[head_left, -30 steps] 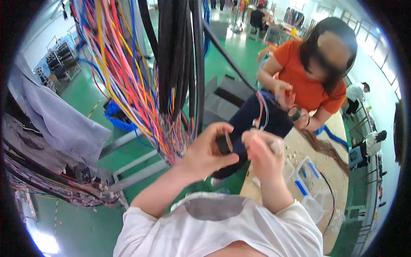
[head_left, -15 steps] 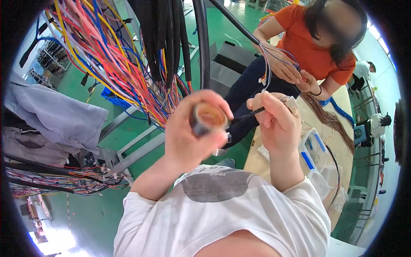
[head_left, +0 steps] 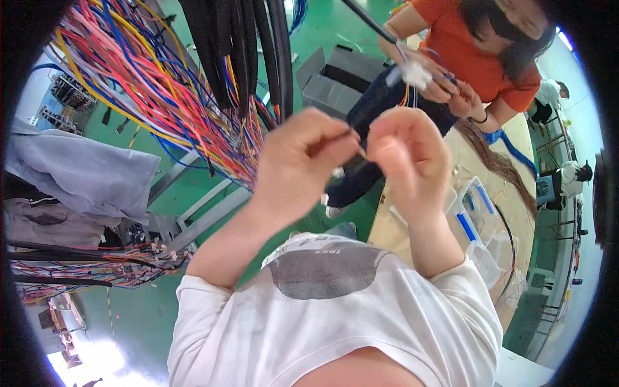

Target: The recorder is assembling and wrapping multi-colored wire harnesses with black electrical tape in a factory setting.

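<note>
My left hand (head_left: pixel 306 158) and my right hand (head_left: pixel 412 155) are raised in front of my chest, fingertips almost meeting. The left thumb and finger are pinched; a thin, blurred strand (head_left: pixel 363 153) shows at the gap between the hands. My right fingers are curled in, blurred by motion, and what they hold is hidden. Just beyond the right hand hangs a black-sleeved cable (head_left: pixel 371 22) with thin coloured wires and a blurred white piece (head_left: pixel 418 76), close to a co-worker's hands (head_left: pixel 454 93). No tape roll shows now.
Thick bundles of coloured wires (head_left: pixel 161 97) and black sleeves (head_left: pixel 248 51) hang at the left by a grey metal frame (head_left: pixel 206 200). A co-worker in an orange shirt (head_left: pixel 464 45) sits across. A wooden table (head_left: pixel 380 251) with plastic trays (head_left: pixel 474 200) lies right; a grey box (head_left: pixel 332 90) stands beyond.
The tape roll in my left hand and its dark strip have gone from sight. My hands have drawn closer together, both pinching. The white piece now hangs beyond my right hand.
</note>
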### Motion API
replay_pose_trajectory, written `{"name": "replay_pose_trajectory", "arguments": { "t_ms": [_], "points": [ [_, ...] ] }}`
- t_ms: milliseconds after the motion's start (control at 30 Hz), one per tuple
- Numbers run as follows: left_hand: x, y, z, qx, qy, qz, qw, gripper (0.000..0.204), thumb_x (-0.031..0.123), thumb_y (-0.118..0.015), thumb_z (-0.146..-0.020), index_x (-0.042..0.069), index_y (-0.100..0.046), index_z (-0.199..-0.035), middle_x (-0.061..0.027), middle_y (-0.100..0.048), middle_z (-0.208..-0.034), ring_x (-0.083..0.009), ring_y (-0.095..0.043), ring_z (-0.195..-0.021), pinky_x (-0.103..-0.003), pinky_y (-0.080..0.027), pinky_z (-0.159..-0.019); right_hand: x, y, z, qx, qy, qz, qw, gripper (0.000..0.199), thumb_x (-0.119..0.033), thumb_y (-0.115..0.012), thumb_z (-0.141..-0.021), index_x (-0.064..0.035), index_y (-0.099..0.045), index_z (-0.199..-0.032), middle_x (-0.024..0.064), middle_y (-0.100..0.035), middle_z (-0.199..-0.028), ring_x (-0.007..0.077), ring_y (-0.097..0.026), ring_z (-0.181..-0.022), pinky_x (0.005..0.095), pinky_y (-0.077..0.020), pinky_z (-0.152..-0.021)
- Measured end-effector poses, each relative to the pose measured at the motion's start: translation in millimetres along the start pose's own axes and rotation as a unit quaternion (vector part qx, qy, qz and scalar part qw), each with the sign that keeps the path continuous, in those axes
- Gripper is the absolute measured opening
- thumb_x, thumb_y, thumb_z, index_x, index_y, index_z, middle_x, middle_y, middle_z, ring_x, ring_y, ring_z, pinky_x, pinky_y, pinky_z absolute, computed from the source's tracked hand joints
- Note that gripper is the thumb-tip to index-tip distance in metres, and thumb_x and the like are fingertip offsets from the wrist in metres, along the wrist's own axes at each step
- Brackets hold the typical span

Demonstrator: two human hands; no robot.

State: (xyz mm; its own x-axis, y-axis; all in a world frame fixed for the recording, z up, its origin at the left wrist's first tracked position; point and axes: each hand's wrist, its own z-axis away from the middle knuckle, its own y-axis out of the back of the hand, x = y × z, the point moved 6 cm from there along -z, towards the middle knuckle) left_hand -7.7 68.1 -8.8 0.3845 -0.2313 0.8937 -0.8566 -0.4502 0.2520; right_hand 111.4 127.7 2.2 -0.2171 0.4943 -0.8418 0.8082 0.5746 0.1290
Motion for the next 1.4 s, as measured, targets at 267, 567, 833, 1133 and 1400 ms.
{"name": "replay_pose_trajectory", "arguments": {
  "t_ms": [267,567,833,1133,1400],
  "points": [
    [-21.4,-1.4,-9.7,-0.012,0.072,0.191,0.979,0.008,0.007,-0.060,-0.078,0.001,-0.059,-0.083,-0.0003,-0.058,-0.072,-0.0036,-0.049,-0.061,-0.016,-0.039,-0.052,26.6,-15.8,0.1,-0.006,0.016,0.001,1.000,0.028,0.000,-0.060,-0.074,-0.0010,-0.042,-0.095,0.0050,-0.052,-0.085,0.0106,-0.053,-0.074,0.0191,-0.0411,-0.062],
    [-14.6,-2.7,2.7,-0.092,0.069,0.208,0.971,0.010,0.011,-0.059,-0.080,0.001,-0.058,-0.080,0.0001,-0.053,-0.066,-0.0003,-0.033,-0.044,-0.017,-0.022,-0.038,2.3,-9.1,1.7,-0.146,0.147,0.234,0.950,0.015,-0.006,-0.062,-0.071,-0.0027,-0.056,-0.085,0.0063,-0.056,-0.064,0.0194,-0.052,-0.057,0.0277,-0.0374,-0.061],
    [27.8,43.0,5.6,-0.168,0.060,0.285,0.942,0.019,0.013,-0.055,-0.082,0.000,-0.053,-0.069,0.0010,-0.047,-0.061,-0.0013,-0.032,-0.039,-0.017,-0.023,-0.035,112.3,94.4,25.6,-0.004,-0.276,0.121,0.953,0.011,-0.010,-0.055,-0.081,-0.0007,-0.059,-0.078,-0.0012,-0.050,-0.059,0.0034,-0.045,-0.051,0.0172,-0.0344,-0.046],
    [13.1,16.2,-6.8,-0.062,-0.008,0.074,0.995,0.009,0.002,-0.059,-0.078,-0.002,-0.060,-0.086,-0.0010,-0.052,-0.074,-0.0026,-0.046,-0.048,-0.015,-0.033,-0.041,140.2,59.5,48.6,-0.008,-0.274,0.089,0.958,0.012,-0.011,-0.055,-0.080,0.0010,-0.057,-0.078,0.0022,-0.053,-0.062,0.0072,-0.051,-0.056,0.0199,-0.0410,-0.053],
    [30.8,-5.9,-25.0,-0.049,-0.188,-0.144,0.970,0.014,0.002,-0.052,-0.082,-0.003,-0.060,-0.093,-0.0041,-0.057,-0.069,-0.0076,-0.054,-0.054,-0.018,-0.042,-0.049,211.5,-65.2,112.0,-0.140,-0.376,-0.146,0.904,0.045,-0.013,-0.067,-0.073,0.0031,-0.043,-0.108,0.0055,-0.055,-0.095,0.0097,-0.051,-0.084,0.0224,-0.0414,-0.073]
  ]
}}
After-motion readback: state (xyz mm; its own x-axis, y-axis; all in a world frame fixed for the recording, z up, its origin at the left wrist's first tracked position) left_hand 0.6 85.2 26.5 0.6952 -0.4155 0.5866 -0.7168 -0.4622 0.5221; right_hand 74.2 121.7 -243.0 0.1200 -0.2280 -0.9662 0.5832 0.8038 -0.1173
